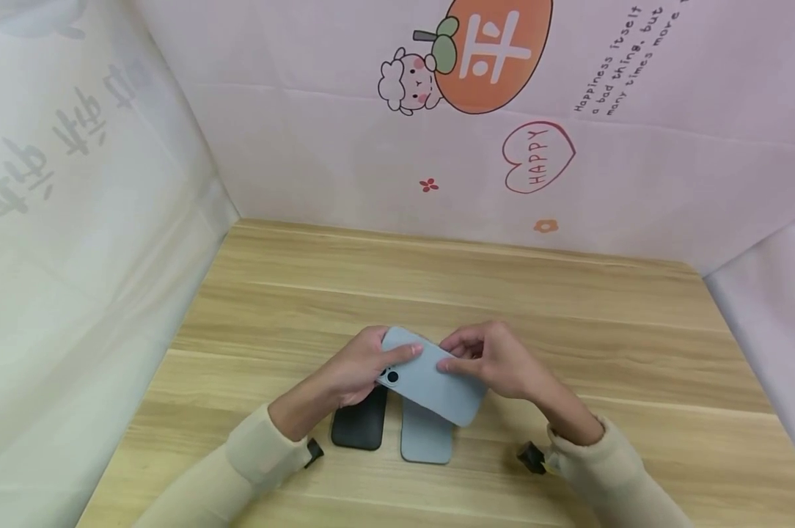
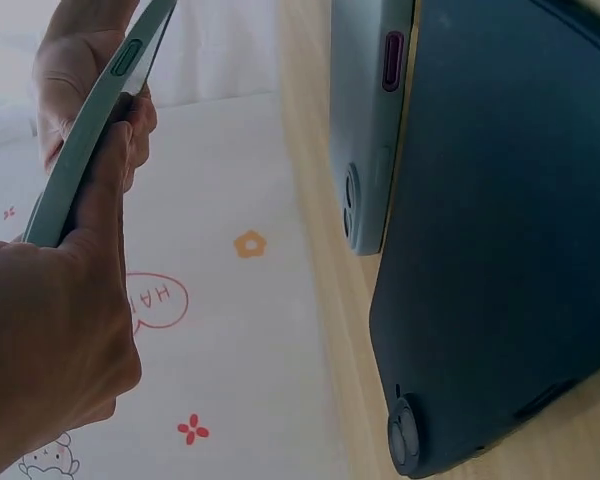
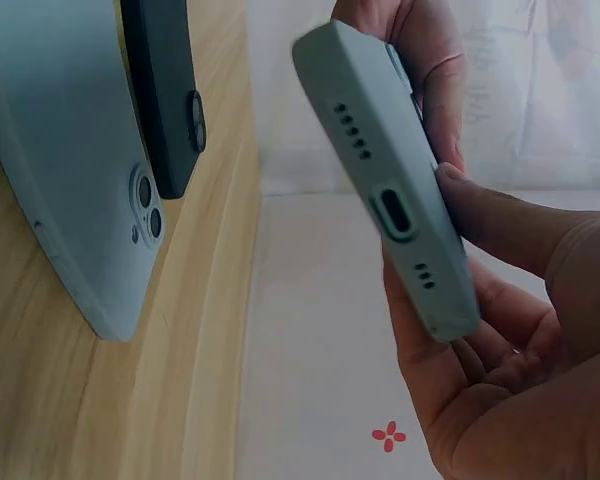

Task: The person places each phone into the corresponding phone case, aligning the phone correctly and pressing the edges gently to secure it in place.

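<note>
In the head view, both hands hold a light blue phone (image 1: pixel 433 378) tilted above the table, its back and round black lenses facing up. My left hand (image 1: pixel 364 367) grips the camera end, thumb across the back. At the other end, my right hand (image 1: pixel 496 359) pinches the upper long edge between thumb and fingers. The right wrist view shows the port and speaker holes on the phone's bottom edge (image 3: pixel 390 205). Beneath it a second light blue phone (image 1: pixel 427 436) lies back up on the table. Left of that is a black phone (image 1: pixel 358 425), also back up, partly hidden by the left hand.
The wood-grain table (image 1: pixel 331 279) runs back to a white printed cloth wall (image 1: pixel 318 154). Another cloth wall stands at the left. A dark strap piece (image 1: pixel 532 457) shows by the right cuff, and another (image 1: pixel 314 452) by the left cuff.
</note>
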`<state>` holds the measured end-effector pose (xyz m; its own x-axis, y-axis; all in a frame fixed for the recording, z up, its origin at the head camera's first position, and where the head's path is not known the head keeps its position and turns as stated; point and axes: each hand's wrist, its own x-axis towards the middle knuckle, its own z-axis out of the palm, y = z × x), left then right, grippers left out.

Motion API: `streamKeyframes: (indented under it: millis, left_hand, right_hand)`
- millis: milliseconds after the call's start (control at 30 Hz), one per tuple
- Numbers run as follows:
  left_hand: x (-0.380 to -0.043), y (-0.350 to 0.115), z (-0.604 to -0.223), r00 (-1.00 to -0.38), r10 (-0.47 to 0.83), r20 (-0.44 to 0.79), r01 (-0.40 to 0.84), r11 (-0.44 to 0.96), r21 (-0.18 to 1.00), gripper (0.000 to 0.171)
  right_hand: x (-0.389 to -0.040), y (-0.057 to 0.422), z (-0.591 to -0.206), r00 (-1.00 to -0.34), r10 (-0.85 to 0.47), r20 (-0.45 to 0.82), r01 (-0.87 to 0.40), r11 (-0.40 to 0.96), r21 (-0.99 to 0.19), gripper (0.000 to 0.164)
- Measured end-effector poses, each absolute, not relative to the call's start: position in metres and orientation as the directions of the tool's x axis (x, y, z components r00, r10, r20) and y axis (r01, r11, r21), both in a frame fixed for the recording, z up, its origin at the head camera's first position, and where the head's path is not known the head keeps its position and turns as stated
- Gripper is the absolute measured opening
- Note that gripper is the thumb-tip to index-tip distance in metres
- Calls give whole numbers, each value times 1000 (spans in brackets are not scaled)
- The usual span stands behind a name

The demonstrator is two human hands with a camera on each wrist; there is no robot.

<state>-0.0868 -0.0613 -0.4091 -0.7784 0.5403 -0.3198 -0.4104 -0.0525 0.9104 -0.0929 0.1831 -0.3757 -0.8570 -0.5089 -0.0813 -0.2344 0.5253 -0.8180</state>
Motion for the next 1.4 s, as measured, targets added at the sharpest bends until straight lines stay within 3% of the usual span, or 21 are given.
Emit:
streamKeyframes:
  millis: [400,633,1033,1400]
  left_hand:
    - [-97,-60,-397,-822,484,-300,-410,-139,901,44]
    - [-113,-62,-395,-840,462,-285,-350,-58,935,38]
    - [-173,-77,-397,-775,521,-356,-295,200,934,28]
    - [-207,-78,-425,-754,469,-461,-368,281,886,24]
  right_hand:
    - [-96,185,-378,-944,-285,-165,40,399,-916,23]
    - [-101,183,-383,-956,-216,-199,144,248,-958,27]
    - [-135,175,-394,-931,-248,-268,181,324,-929,38]
    - [-168,162,-431,-921,-234,-312,203,394,-896,35]
